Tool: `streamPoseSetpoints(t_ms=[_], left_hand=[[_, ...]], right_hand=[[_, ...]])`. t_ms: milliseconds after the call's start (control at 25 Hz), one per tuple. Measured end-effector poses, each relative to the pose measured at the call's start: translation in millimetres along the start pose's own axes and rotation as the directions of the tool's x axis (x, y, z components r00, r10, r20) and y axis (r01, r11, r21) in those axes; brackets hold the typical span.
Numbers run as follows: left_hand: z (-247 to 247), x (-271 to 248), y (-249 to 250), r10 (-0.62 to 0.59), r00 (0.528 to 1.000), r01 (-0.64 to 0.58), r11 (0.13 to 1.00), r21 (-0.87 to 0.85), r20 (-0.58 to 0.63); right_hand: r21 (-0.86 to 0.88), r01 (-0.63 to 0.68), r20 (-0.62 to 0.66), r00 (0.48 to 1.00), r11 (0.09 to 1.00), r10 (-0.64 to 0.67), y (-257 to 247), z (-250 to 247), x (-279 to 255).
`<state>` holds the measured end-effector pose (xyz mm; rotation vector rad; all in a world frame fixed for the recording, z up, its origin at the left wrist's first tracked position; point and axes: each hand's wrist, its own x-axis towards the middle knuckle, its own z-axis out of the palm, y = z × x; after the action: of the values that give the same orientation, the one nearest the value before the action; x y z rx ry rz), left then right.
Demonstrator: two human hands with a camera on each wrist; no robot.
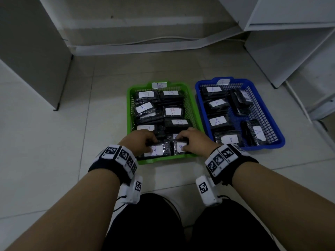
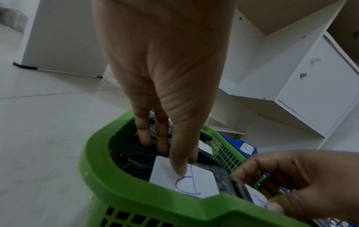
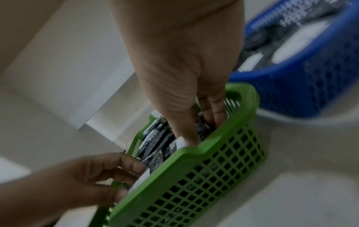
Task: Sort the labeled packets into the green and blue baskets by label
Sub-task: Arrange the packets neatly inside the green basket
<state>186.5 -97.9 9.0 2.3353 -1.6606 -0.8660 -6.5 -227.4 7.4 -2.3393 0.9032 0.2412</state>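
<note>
Down at the green basket [image 1: 164, 159] near edge, left hand [image 1: 139, 141] and right hand [image 1: 194, 140] each grip a packet

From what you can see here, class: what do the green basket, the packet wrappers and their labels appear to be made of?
Green basket: moulded plastic, judging by its even colour, smooth rim and grid-holed walls.
Packet wrappers: thin, glossy black film, probably plastic; crinkles catch highlights.
Labels: matte white, likely paper stickers, with handwritten pen letters.
</note>
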Motion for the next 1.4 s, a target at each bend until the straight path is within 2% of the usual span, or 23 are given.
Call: streamPoseSetpoints(t_ms=[80, 120, 200, 280, 400, 480, 600, 720, 880, 1120, 1200, 1320, 1400], left_hand=[[-4.3, -2.5, -3.8, -0.017, 0.999, 0.015, 0.999, -0.031, -0.044], [-6.6, -3.7, -6.5, -0.034, 0.992, 0.031, 0.999, -0.029, -0.119], [-10.4, -9.3, -12.0, -0.135, 0.948, 0.132, 0.991, -0.03, -0.288], [-10.9, -17.3, -13.0, -0.255, 0.905, 0.256, 0.966, -0.044, -0.34], [-9.4, -26.8, -15.7, -0.365, 0.894, 0.348, 0.931, -0.111, -0.26], [-8.8, -31.2, -18.8, -0.351, 0.922, 0.335, 0.935, -0.12, -0.164], [-6.0, -36.0, -21.3, -0.33, 0.938, 0.312, 0.937, -0.157, -0.105], [-4.6, -35.3, -22.1, -0.329, 0.94, 0.314, 0.938, -0.15, -0.093], [-2.7, -29.7, -21.5, -0.336, 0.938, 0.323, 0.937, -0.134, -0.087], [-0.9, -26.7, -12.9, -0.329, 0.94, 0.313, 0.937, -0.157, -0.087], [-2.5, -25.5, -12.1, -0.357, 0.93, 0.339, 0.926, -0.163, -0.093], [-6.3, -24.3, -11.0, -0.41, 0.906, 0.385, 0.901, -0.2, -0.103], [-8.0, -24.1, -9.0, -0.386, 0.916, 0.374, 0.92, -0.114, -0.108]], right_hand=[[-0.019, -0.001, -0.062, 0.998, 1.0, 0.0, -3.9, -0.2, -5.7], [-0.005, 0.02, -0.13, 0.991, 1.0, -0.021, -5.6, 0.7, -9.8], [-0.009, 0.089, -0.218, 0.972, 0.996, -0.089, -9.5, 3.3, -16.5], [-0.096, 0.138, -0.155, 0.976, 0.986, -0.152, -15.5, 8.8, -18.9], [-0.126, 0.14, -0.118, 0.981, 0.982, -0.155, -30.2, 19.4, -12.6], [-0.12, 0.122, -0.138, 0.981, 0.985, -0.138, -39.3, 24.9, -6.7], [-0.049, 0.086, -0.153, 0.984, 0.995, -0.092, -39.5, 23.9, -4.0], [-0.042, 0.017, -0.212, 0.977, 0.999, -0.026, -25.4, 17.2, -9.6], [-0.057, -0.061, -0.145, 0.988, 0.996, 0.052, -14.6, 13.4, -12.4], [0.006, -0.104, -0.269, 0.958, 0.995, 0.102, -5.3, 1.7, -14.9], [-0.053, -0.117, -0.278, 0.956, 0.992, 0.097, 0.9, -4.2, -21.3], [-0.268, -0.174, -0.188, 0.974, 0.948, 0.125, 9.7, -8.6, -31.1], [-0.266, -0.2, -0.057, 0.98, 0.943, 0.192, 13.0, -7.6, -37.9]])
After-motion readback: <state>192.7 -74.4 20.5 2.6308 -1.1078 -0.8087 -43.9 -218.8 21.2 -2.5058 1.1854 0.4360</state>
